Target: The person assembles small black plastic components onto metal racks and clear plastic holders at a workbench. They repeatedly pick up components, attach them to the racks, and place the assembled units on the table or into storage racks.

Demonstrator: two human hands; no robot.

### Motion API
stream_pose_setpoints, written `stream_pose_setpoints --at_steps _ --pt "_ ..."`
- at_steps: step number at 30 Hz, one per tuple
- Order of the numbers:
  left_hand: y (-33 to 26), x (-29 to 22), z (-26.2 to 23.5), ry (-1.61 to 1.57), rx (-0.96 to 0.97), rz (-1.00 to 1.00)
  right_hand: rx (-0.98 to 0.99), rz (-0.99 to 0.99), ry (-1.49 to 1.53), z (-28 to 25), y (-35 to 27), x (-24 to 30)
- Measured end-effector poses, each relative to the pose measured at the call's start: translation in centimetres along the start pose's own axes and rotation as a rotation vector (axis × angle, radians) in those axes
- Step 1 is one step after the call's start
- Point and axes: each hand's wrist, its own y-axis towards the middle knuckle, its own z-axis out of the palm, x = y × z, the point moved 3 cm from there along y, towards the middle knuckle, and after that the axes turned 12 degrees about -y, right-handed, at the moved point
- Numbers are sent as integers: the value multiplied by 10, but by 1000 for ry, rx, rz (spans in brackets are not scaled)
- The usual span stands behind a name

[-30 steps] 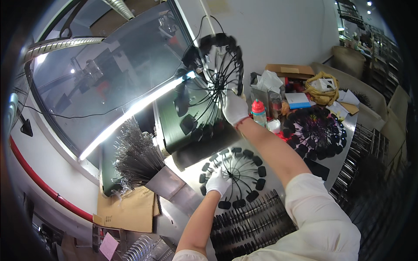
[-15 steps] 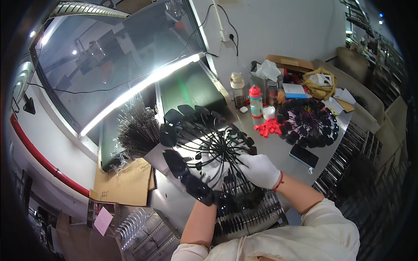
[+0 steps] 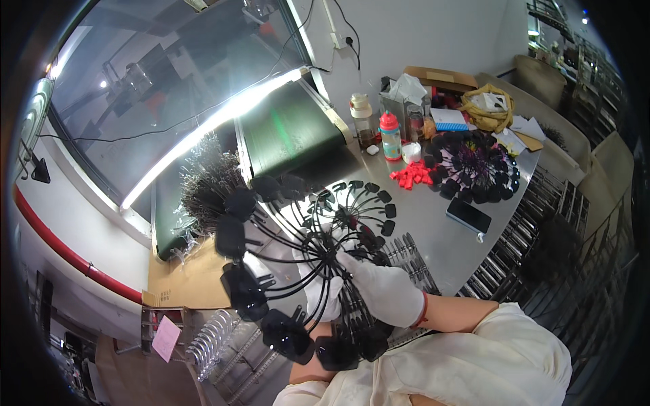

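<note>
In front of my body I hold a bundle of thin black curved stems with flat glossy black paddles [image 3: 247, 294] at their ends, fanned out in a ring. My left hand [image 3: 318, 294], in a white glove, is closed round the stems from beneath, mostly hidden by them. My right hand [image 3: 389, 291], also gloved, closes on the stems near the hub, with its fingertips partly covered. Just beyond, a smaller-looking fan of similar black pieces [image 3: 387, 196] lies on the metal table, with a bit of red at its centre.
To the right lie red pieces [image 3: 412, 174], another black fanned bundle [image 3: 474, 166] and a phone [image 3: 468, 215]. Bottles [image 3: 391, 137] stand behind. A lit tube lamp [image 3: 217, 132] crosses the far left above thin dark rods [image 3: 210, 186]. A rack of dark strips [image 3: 414, 260] is nearby.
The held bundle has come nearer to me and to the left, tilting, and uncovers the other fan on the table. Both hands have moved with it. The whole view has shifted slightly.
</note>
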Motion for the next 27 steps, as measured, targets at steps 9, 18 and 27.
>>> stream_pose_setpoints --at_steps 9,18,27 --pt "-43 -40 -4 -4 -13 46 121 -86 161 15 24 47" --pt "-53 -131 20 595 -74 486 504 559 1005 175 107 -96" --pt "9 -147 8 405 155 285 239 17 -166 388 129 -295"
